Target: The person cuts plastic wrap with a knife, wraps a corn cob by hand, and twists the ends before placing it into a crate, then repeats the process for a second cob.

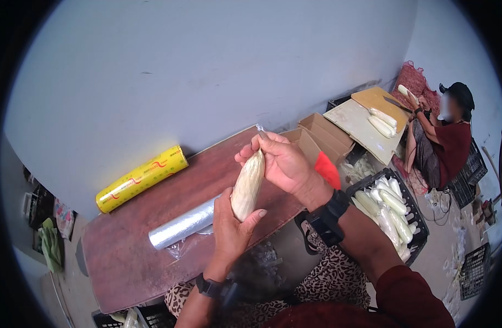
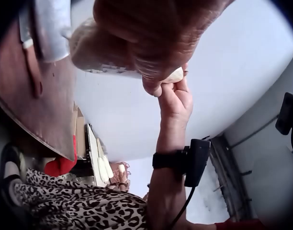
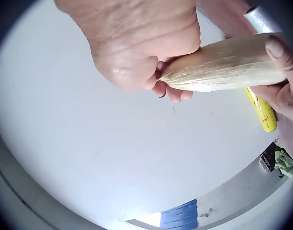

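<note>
A pale ear of corn in its husk is held up over the table, tilted, with its narrow end upward. My left hand grips its thick lower end, thumb along one side. With thumb and fingers, my right hand pinches the narrow end, where a twist of clear film sticks out above. The right wrist view shows the husk gathered to a point at those fingertips. Beneath my hands, a roll of clear film lies on the reddish table, a loose flap by its side.
A yellow printed roll lies along the wall. Right of the table stand an open cardboard box and a black crate of corn ears. Another person sits beyond, beside a board with ears on it.
</note>
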Demonstrator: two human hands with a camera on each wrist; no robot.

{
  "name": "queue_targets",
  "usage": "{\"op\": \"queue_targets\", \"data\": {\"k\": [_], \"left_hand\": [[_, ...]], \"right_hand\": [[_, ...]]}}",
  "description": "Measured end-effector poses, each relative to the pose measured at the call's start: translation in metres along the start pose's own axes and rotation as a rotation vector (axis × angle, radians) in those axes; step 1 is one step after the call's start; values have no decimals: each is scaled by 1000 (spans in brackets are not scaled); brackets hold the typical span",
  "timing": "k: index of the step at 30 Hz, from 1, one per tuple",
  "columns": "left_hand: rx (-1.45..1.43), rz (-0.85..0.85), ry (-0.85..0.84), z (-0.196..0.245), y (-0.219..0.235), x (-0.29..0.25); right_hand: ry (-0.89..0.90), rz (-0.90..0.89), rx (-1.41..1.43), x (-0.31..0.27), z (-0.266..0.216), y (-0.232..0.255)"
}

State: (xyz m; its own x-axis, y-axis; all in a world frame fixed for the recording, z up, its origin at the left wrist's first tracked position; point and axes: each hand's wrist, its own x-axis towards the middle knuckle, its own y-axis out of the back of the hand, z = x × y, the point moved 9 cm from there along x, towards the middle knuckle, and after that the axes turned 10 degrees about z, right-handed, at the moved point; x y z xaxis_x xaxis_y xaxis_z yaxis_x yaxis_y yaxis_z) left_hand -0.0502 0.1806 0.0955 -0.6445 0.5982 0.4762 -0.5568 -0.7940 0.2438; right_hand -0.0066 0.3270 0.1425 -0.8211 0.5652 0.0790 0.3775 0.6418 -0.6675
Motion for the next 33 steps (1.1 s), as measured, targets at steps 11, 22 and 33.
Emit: {"op": "queue_targets", "data": {"k": [11, 22, 33], "left_hand": [[-1215, -596, 737, -16, -52, -33], [-52, -63, 119, -18, -4, 0], [-1087, -343, 620, -45, -33, -17]], "right_hand": [[-61, -218, 99, -19, 5, -38], [26, -25, -238, -7, -3, -8], [-24, -124, -69, -11, 2, -23]]}}
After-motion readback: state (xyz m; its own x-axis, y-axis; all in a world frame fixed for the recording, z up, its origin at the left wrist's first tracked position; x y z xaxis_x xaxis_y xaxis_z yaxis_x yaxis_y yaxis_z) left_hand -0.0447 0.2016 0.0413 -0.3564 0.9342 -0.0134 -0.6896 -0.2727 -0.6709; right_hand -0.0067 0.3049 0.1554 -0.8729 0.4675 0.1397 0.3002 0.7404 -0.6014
